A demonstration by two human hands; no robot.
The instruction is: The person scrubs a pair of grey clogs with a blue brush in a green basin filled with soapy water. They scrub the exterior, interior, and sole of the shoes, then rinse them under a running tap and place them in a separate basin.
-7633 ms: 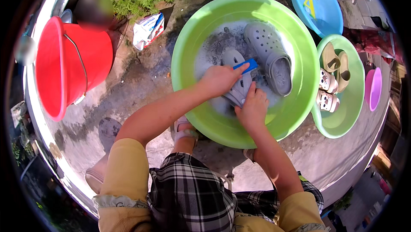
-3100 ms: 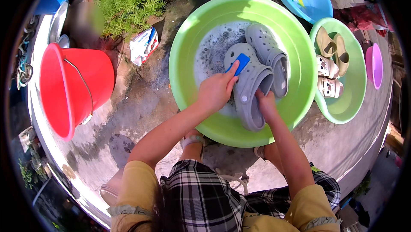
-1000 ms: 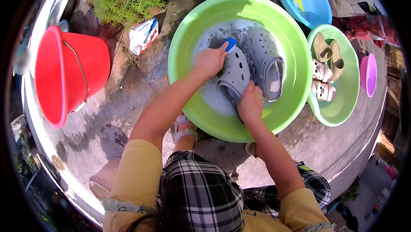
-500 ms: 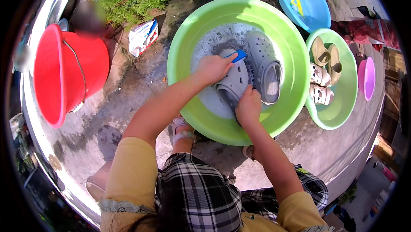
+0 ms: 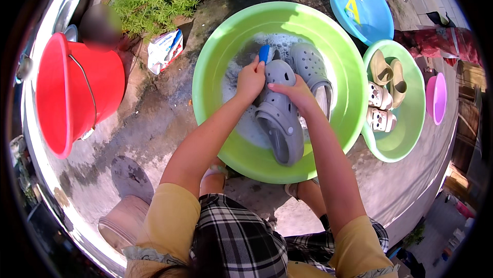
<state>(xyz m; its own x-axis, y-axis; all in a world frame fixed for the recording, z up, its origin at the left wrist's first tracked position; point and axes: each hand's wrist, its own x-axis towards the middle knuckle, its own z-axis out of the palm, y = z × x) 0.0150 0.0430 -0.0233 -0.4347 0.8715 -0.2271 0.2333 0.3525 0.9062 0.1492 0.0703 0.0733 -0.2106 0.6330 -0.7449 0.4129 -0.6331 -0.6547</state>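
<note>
A large green basin of foamy water stands in front of me. My left hand is closed around a blue scrub brush, its bristles at the toe of a grey clog. My right hand grips that clog by its side, thumb across the upper. The clog is tilted, toe away from me and heel toward me, above the suds. A second grey clog leans in the basin to the right, partly hidden behind my right hand.
At the left stands a red bucket. To the right, a pale green tub holds tan shoes and white patterned clogs. Beyond are a blue basin and a pink basin. A torn packet lies near a green plant.
My right hand has moved from the clog's heel end up to its side near the toe. The brush has shifted left and away, off the clog's upper to its toe.
</note>
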